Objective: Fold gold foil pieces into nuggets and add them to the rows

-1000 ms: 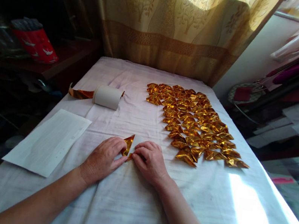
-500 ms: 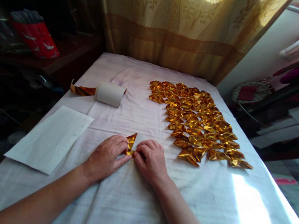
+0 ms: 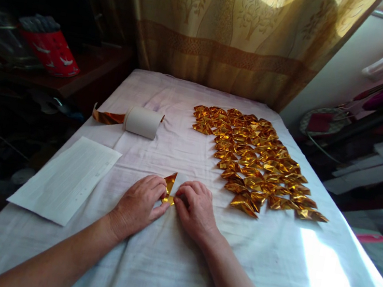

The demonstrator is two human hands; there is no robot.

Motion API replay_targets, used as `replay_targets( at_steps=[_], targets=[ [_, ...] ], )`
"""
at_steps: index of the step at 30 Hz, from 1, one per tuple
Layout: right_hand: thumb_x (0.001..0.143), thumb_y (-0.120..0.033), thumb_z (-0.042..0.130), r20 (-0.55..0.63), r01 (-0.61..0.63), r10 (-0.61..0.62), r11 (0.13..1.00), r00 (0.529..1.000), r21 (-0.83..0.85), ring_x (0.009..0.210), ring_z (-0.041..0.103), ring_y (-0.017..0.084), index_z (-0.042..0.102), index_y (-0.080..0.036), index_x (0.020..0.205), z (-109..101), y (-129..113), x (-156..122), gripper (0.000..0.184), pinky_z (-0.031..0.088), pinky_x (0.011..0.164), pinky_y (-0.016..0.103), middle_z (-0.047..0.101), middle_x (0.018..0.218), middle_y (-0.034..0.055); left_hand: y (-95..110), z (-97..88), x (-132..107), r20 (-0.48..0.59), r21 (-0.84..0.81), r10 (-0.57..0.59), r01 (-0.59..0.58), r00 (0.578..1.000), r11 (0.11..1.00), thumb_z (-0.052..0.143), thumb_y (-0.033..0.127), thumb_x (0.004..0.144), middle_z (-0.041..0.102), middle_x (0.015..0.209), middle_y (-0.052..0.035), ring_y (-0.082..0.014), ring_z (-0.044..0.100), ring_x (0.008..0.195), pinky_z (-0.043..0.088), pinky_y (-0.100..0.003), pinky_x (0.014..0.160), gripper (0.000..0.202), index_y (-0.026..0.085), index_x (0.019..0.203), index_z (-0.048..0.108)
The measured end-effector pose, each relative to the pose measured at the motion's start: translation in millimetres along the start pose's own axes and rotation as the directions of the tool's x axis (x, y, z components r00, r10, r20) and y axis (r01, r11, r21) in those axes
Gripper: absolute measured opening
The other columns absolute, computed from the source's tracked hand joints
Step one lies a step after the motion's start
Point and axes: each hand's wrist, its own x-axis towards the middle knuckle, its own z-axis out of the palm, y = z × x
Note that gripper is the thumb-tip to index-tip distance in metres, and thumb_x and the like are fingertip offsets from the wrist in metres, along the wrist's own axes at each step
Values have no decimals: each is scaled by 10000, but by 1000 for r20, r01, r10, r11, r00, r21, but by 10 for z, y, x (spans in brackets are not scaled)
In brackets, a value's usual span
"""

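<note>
A small piece of gold foil paper (image 3: 170, 185), gold on one face and white on the other, lies on the white cloth between my hands. My left hand (image 3: 137, 205) pinches its left side with curled fingers. My right hand (image 3: 195, 209) presses and pinches its right side, covering most of the white part. Both hands rest on the cloth near the table's middle front.
Several folded gold paper pieces (image 3: 254, 161) lie in rows at the right. A white roll with a gold foil tail (image 3: 140, 121) sits at the back left. A white paper sheet (image 3: 67, 179) lies at the left edge. The cloth-covered table (image 3: 163, 266) meets a curtain (image 3: 232, 32) behind.
The hands have stayed on the gold paper, working it slightly closer together. The view has shifted a little; nothing else has moved.
</note>
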Motion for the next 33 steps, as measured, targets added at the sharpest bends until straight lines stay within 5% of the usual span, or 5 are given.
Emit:
replay_targets(
  at_steps=[8, 16, 22, 27, 33],
  targets=[
    [849, -95, 585, 7, 13, -12, 999, 1000, -30, 968, 555, 214, 627, -227, 854, 4, -5, 5, 138, 363, 847, 371, 657, 978, 41, 42, 2, 12, -15, 24, -20, 20, 1000, 1000, 626, 164, 792, 608, 887, -40, -228, 579, 945, 513, -398, 882, 130, 213, 765, 509],
    [812, -199, 697, -6, -5, 5, 999, 1000, -42, 952, 563, 216, 626, -226, 837, 3, -46, 4, 80, 377, 843, 375, 650, 950, 32, 72, 15, 9, -20, 27, -39, 39, 999, 999, 616, 167, 793, 599, 925, -48, -237, 566, 980, 505, -425, 915, 139, 219, 781, 487],
    [837, -84, 551, -26, 30, -30, 999, 999, 21, 978, 572, 207, 639, -230, 869, 16, 61, -11, 173, 401, 863, 365, 669, 997, 40, 51, -23, 3, 14, -54, -53, 54, 998, 997, 614, 156, 779, 601, 944, -44, -233, 567, 985, 511, -412, 893, 136, 220, 783, 494],
    [813, -67, 491, -166, -24, 16, 999, 986, -43, 1092, 556, 242, 621, -217, 1006, 18, 183, -14, 278, 397, 909, 398, 663, 1149, 86, -98, -95, -14, 46, -114, 52, -46, 998, 992, 578, 134, 817, 637, 1058, -56, -221, 578, 1068, 498, -404, 964, 90, 216, 819, 541],
    [700, -24, 481, -110, -61, 55, 997, 992, -48, 1008, 582, 245, 627, -201, 1044, -1, 190, 8, 413, 408, 860, 387, 687, 1025, 74, -270, -190, -10, 105, -156, 149, -131, 983, 979, 548, 94, 833, 669, 1114, -43, -195, 597, 1102, 462, -410, 1038, 153, 225, 905, 582]
  ],
)
